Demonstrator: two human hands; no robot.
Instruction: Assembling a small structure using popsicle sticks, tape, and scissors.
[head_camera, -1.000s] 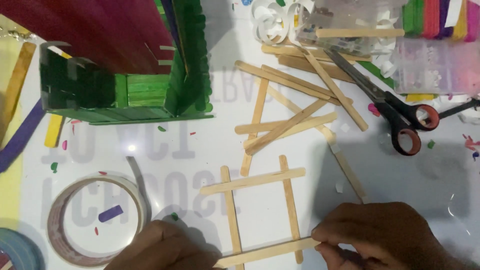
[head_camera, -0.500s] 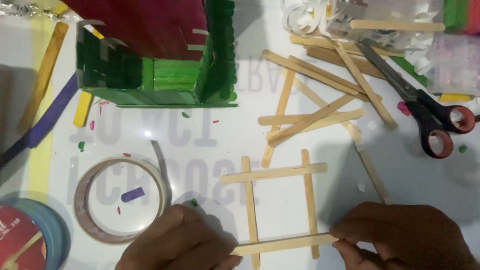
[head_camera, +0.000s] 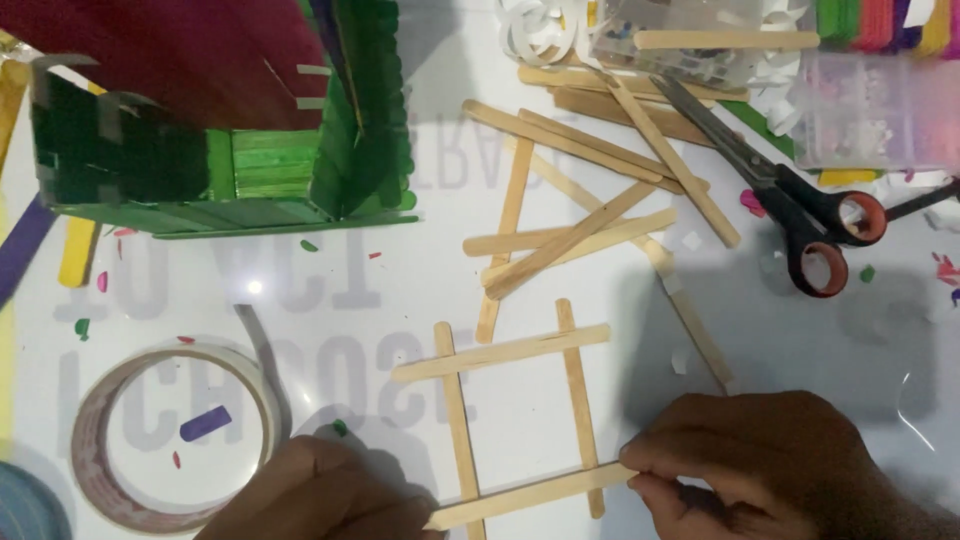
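A plain wooden craft stick (head_camera: 530, 497) lies almost level, a little tilted, across the lower ends of two upright sticks (head_camera: 458, 425), which with a second crossing stick (head_camera: 500, 353) above make a flat square frame on the white bench (head_camera: 400, 270), near its lower edge.

Bare tabletop (head_camera: 420, 270) between the green stick house (head_camera: 230, 120) and loose stick pile (head_camera: 590, 190) looks passable; tape roll (head_camera: 170, 440) crowds the left, scissors (head_camera: 790, 215) probably block the right.
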